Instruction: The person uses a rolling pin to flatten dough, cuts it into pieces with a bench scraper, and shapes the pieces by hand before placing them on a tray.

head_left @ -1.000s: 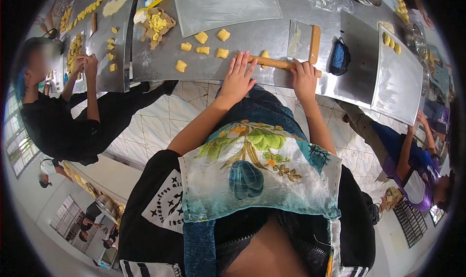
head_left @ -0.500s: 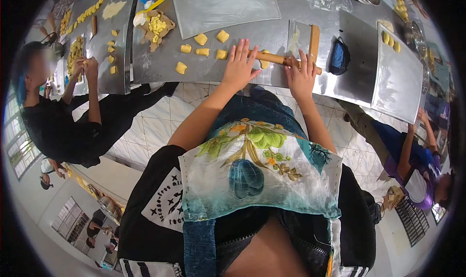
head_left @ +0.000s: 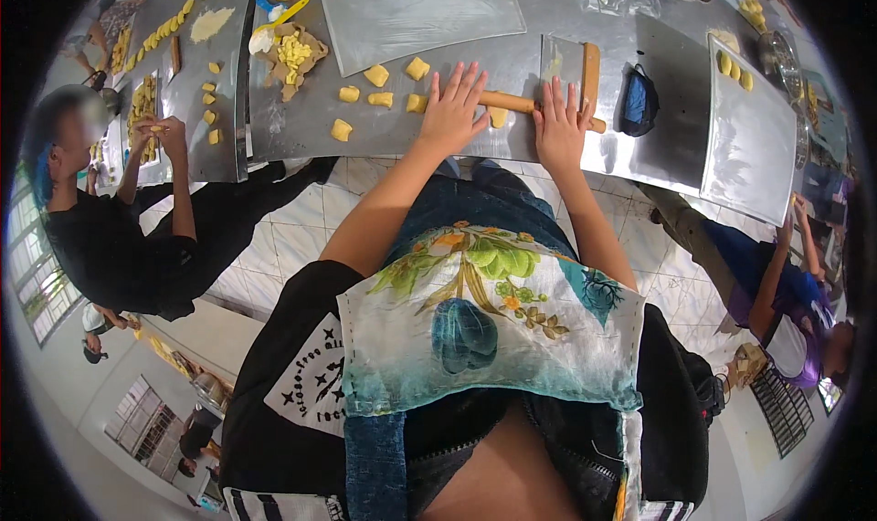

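Note:
A wooden rolling pin (head_left: 510, 103) lies crosswise on the steel table under both palms. My left hand (head_left: 451, 115) presses flat toward its left end, fingers spread. My right hand (head_left: 560, 130) rests flat near its right end, fingers stretched out. Between the hands, a piece of yellow dough (head_left: 498, 117) shows on the near side of the pin, partly covered by it. Several small yellow dough pieces (head_left: 376, 75) lie left of my left hand; the closest one nearly touches it. Just beyond my right hand is a flat metal scraper with a wooden handle (head_left: 591, 73).
A pale sheet (head_left: 420, 19) lies at the back. Torn brown paper with yellow chunks (head_left: 294, 53) and a yellow spoon (head_left: 290, 12) are at the left. A dark blue pouch-like cloth item (head_left: 640, 104) and a tray (head_left: 747, 147) are at the right. Co-workers stand on both sides.
The rolling pin has moved slightly away from me with both hands on it. More of the dough shows on its near side.

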Action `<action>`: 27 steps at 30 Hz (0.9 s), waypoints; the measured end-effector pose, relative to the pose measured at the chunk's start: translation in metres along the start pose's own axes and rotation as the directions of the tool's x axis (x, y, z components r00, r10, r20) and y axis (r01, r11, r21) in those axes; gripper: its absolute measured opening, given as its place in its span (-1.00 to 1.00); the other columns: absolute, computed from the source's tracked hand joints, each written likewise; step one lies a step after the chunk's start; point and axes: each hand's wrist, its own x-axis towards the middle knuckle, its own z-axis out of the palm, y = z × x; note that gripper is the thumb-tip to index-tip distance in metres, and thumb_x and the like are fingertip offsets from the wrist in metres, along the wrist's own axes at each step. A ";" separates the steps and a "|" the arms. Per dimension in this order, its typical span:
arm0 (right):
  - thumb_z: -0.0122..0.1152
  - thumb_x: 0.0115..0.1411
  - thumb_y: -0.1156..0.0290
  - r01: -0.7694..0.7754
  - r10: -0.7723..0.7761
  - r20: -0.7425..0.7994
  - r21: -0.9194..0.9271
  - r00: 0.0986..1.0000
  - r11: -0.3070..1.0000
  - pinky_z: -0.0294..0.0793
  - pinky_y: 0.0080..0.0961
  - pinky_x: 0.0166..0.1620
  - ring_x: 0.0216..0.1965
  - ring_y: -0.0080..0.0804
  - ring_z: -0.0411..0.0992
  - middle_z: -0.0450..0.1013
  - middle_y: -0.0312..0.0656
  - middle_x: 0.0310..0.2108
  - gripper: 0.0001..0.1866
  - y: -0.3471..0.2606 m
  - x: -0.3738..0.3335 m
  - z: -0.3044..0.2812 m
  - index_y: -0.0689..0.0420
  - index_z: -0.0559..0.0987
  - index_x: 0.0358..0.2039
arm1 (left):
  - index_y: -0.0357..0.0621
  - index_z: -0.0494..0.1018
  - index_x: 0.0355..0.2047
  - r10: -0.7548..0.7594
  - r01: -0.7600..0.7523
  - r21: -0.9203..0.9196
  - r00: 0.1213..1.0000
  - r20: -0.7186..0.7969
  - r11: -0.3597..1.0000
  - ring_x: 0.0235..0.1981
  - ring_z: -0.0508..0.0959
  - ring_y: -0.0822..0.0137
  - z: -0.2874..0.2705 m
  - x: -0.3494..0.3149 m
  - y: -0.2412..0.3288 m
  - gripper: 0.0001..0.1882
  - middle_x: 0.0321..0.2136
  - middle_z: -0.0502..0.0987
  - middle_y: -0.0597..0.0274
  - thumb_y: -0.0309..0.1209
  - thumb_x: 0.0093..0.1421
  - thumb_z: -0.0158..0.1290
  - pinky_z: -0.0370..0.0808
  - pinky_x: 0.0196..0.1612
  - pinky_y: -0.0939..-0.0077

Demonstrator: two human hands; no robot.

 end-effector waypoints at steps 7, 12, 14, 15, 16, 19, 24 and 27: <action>-0.01 0.29 0.06 0.013 -0.024 0.132 0.082 0.991 0.997 -0.18 0.11 0.35 0.41 -0.27 -0.08 0.01 -0.33 0.40 -0.31 -0.007 -0.037 -0.019 0.01 0.10 0.37 | -0.10 -0.01 0.37 -0.024 0.027 -0.034 0.996 0.087 0.999 0.41 -0.04 0.15 -0.016 -0.041 0.019 -0.15 0.39 -0.04 0.15 -0.13 0.13 0.05 -0.11 0.33 -0.20; 0.01 0.27 0.03 0.031 -0.049 0.220 0.085 0.974 0.996 -0.20 0.13 0.35 0.41 -0.31 -0.09 -0.04 -0.36 0.41 -0.27 -0.008 -0.051 -0.029 -0.01 0.09 0.37 | -0.17 -0.01 0.36 -0.032 0.040 -0.048 0.989 0.144 0.998 0.41 -0.06 0.12 -0.023 -0.056 0.028 -0.12 0.39 -0.05 0.10 -0.19 0.08 0.09 -0.12 0.34 -0.16; 0.02 0.27 0.03 0.047 -0.061 0.217 0.069 0.974 0.997 -0.20 0.13 0.35 0.41 -0.31 -0.07 -0.02 -0.37 0.40 -0.28 -0.007 -0.057 -0.028 -0.02 0.10 0.37 | -0.18 -0.01 0.36 -0.025 0.033 -0.046 0.988 0.151 0.998 0.41 -0.07 0.12 -0.025 -0.061 0.030 -0.12 0.39 -0.05 0.09 -0.19 0.08 0.09 -0.12 0.35 -0.15; 0.03 0.26 0.04 0.065 -0.076 0.217 0.055 0.973 0.996 -0.20 0.13 0.35 0.41 -0.31 -0.06 -0.01 -0.37 0.40 -0.29 -0.006 -0.058 -0.029 -0.02 0.11 0.36 | -0.18 -0.01 0.35 -0.022 0.030 -0.045 0.987 0.160 0.999 0.41 -0.07 0.11 -0.026 -0.063 0.030 -0.12 0.39 -0.06 0.08 -0.19 0.08 0.10 -0.12 0.35 -0.14; 0.03 0.26 0.04 0.068 -0.078 0.218 0.054 0.973 0.996 -0.20 0.13 0.35 0.41 -0.31 -0.06 -0.01 -0.37 0.40 -0.29 -0.005 -0.060 -0.031 -0.02 0.11 0.36 | -0.18 -0.01 0.35 -0.025 0.033 -0.046 0.987 0.159 0.998 0.41 -0.07 0.11 -0.027 -0.067 0.032 -0.12 0.39 -0.06 0.08 -0.19 0.08 0.10 -0.12 0.35 -0.14; 0.05 0.25 0.05 0.109 -0.117 0.219 0.047 0.969 0.993 -0.19 0.13 0.35 0.40 -0.30 -0.04 0.03 -0.38 0.38 -0.30 -0.004 -0.067 -0.038 -0.03 0.15 0.35 | -0.19 -0.01 0.35 -0.030 0.042 -0.071 0.985 0.170 0.997 0.42 -0.09 0.10 -0.030 -0.076 0.039 -0.13 0.39 -0.07 0.06 -0.18 0.10 0.09 -0.13 0.35 -0.13; 0.06 0.25 0.05 0.146 -0.155 0.247 0.055 0.957 0.988 -0.19 0.14 0.35 0.39 -0.26 -0.02 0.06 -0.31 0.37 -0.30 -0.004 -0.065 -0.041 0.03 0.18 0.33 | -0.09 -0.01 0.37 -0.067 0.091 -0.104 0.975 0.210 0.990 0.42 -0.13 -0.03 -0.032 -0.080 0.050 -0.17 0.39 -0.12 -0.07 -0.12 0.16 0.06 -0.13 0.35 -0.14; 0.04 0.26 0.01 0.084 -0.106 0.198 0.116 0.974 0.990 -0.20 0.15 0.35 0.39 -0.21 -0.03 0.06 -0.23 0.37 -0.28 -0.010 -0.053 -0.038 0.11 0.18 0.32 | -0.04 -0.02 0.38 -0.069 0.082 -0.092 0.987 0.143 0.992 0.41 -0.14 -0.07 -0.022 -0.067 0.045 -0.17 0.39 -0.13 -0.13 -0.07 0.19 0.04 -0.14 0.34 -0.18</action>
